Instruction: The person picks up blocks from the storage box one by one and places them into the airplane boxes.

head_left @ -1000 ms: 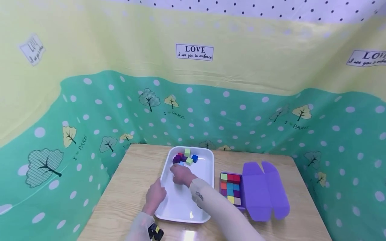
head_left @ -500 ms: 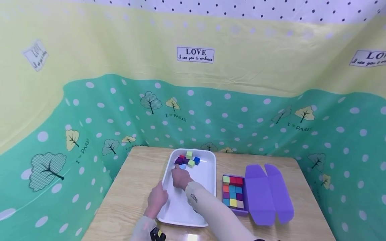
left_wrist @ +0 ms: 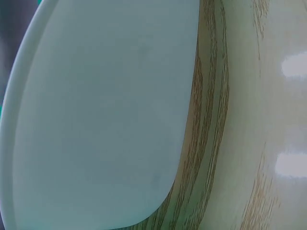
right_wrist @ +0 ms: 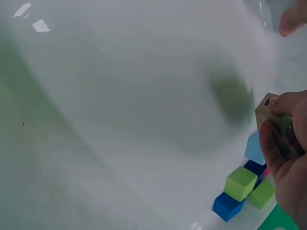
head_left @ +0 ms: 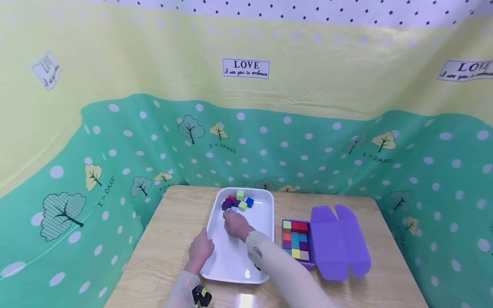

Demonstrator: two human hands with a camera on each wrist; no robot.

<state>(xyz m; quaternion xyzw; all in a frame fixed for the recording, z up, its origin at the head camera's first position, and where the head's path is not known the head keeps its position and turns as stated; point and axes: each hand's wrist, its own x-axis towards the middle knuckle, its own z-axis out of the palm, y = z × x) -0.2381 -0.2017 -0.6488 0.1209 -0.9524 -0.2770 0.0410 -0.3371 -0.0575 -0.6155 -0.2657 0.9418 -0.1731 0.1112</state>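
Note:
In the head view my left hand point(head_left: 201, 249) holds the left rim of a white tray point(head_left: 246, 267); a digit tip point(right_wrist: 292, 20) of it shows inside the tray in the right wrist view. My right hand point(head_left: 236, 224) is over the tray, just in front of a cluster of coloured cubes. Thumb and fingers of that hand pinch a pale wooden cube point(right_wrist: 267, 112) with a dark mark on one face. Beside the fingers lies a light blue cube point(right_wrist: 254, 149). Green cubes point(right_wrist: 241, 183), a blue cube point(right_wrist: 228, 207), and purple and red cubes point(head_left: 231, 198) lie at the tray's far end.
Right of the tray stands a purple box point(head_left: 311, 265) holding rows of coloured cubes, its lid point(head_left: 334, 244) folded out to the right. Both stand on a wooden table point(head_left: 165, 218). A patterned curtain point(head_left: 292, 149) hangs behind and along the sides.
My right hand has shifted slightly to the right, away from the purple cubes, and the light blue cube is partly covered. My left hand stays on the tray's rim. The head view has shifted slightly.

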